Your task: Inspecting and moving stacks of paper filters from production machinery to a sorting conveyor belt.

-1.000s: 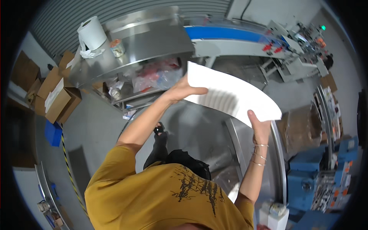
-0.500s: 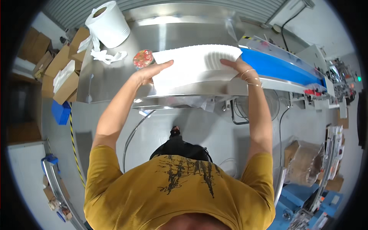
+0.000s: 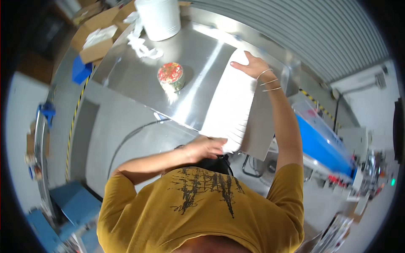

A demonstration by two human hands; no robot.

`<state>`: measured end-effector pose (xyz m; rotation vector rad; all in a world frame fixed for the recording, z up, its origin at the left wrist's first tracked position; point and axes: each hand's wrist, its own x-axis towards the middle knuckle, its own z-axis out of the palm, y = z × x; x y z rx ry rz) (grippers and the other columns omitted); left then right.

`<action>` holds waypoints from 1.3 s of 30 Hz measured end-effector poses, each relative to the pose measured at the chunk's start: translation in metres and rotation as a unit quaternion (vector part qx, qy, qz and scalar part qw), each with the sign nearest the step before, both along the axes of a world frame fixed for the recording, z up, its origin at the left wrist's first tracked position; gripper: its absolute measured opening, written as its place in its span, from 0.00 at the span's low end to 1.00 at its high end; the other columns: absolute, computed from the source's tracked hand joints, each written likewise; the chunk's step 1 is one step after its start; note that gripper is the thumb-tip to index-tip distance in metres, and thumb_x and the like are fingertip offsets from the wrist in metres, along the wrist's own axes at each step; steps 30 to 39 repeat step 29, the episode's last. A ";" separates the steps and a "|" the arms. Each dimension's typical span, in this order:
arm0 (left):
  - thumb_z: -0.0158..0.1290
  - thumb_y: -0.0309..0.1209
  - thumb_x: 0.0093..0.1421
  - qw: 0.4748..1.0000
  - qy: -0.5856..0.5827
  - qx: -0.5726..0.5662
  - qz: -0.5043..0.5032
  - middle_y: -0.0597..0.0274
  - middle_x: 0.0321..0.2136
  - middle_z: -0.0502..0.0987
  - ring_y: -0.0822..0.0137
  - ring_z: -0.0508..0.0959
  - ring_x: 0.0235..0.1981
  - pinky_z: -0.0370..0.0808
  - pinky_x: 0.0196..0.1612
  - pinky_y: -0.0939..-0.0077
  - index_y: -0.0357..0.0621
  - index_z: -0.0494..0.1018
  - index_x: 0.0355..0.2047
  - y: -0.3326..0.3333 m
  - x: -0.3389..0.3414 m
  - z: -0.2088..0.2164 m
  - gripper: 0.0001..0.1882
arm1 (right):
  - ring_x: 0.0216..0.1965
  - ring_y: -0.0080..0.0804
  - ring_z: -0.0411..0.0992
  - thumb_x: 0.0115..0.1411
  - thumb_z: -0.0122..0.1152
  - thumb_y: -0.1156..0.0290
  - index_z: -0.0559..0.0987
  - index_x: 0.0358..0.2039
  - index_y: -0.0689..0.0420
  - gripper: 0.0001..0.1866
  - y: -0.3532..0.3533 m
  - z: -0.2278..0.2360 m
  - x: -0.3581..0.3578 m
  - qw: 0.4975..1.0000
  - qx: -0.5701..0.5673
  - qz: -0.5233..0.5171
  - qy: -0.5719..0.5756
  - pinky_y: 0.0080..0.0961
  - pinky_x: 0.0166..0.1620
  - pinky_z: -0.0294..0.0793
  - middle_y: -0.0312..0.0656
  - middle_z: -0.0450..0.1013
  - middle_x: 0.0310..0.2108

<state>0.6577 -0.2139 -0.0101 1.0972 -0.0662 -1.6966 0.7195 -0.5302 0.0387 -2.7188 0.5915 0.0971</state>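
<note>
A long white stack with a ridged edge (image 3: 230, 101) slants across the front of the steel table, one end far, the other near me. Its exact kind does not show. My right hand (image 3: 252, 65), with thin bangles at the wrist, grips the far end, thumb on top. At the near end my left hand (image 3: 206, 147) closes round the stack's lower edge, slightly blurred. To the left of the stack, apart from both hands, stands a round clear-sided tub with a red patterned top (image 3: 171, 76).
The steel table (image 3: 139, 86) carries a large white paper roll (image 3: 159, 21) and crumpled white paper (image 3: 143, 48) at its far left. An open cardboard box (image 3: 98, 50) stands beyond its left edge. On the right runs a blue conveyor belt (image 3: 322, 143).
My hands have turned the white stack from lying crosswise to pointing away from me. The left hand came nearer my body and the right went farther out. My view has rotated too.
</note>
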 end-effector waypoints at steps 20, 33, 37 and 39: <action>0.54 0.30 0.61 0.936 0.187 -0.202 0.218 0.64 0.41 0.76 0.70 0.79 0.40 0.77 0.41 0.76 0.40 0.65 0.56 -0.123 -0.158 -0.040 0.23 | 0.43 0.47 0.73 0.55 0.62 0.53 0.71 0.54 0.53 0.29 0.042 0.024 -0.005 0.824 0.010 0.423 -0.377 0.39 0.46 0.72 0.50 0.76 0.39; 0.51 0.31 0.63 0.945 0.136 -0.205 0.216 0.61 0.52 0.72 0.66 0.78 0.44 0.76 0.44 0.73 0.37 0.65 0.56 -0.133 -0.146 -0.027 0.22 | 0.33 0.40 0.78 0.53 0.66 0.65 0.61 0.62 0.52 0.37 -0.063 -0.012 -0.255 0.960 0.241 0.116 0.082 0.31 0.39 0.77 0.48 0.79 0.32; 0.51 0.31 0.63 0.945 0.136 -0.205 0.216 0.61 0.52 0.72 0.66 0.78 0.44 0.76 0.44 0.73 0.37 0.65 0.56 -0.133 -0.146 -0.027 0.22 | 0.33 0.40 0.78 0.53 0.66 0.65 0.61 0.62 0.52 0.37 -0.063 -0.012 -0.255 0.960 0.241 0.116 0.082 0.31 0.39 0.77 0.48 0.79 0.32; 0.51 0.31 0.63 0.945 0.136 -0.205 0.216 0.61 0.52 0.72 0.66 0.78 0.44 0.76 0.44 0.73 0.37 0.65 0.56 -0.133 -0.146 -0.027 0.22 | 0.33 0.40 0.78 0.53 0.66 0.65 0.61 0.62 0.52 0.37 -0.063 -0.012 -0.255 0.960 0.241 0.116 0.082 0.31 0.39 0.77 0.48 0.79 0.32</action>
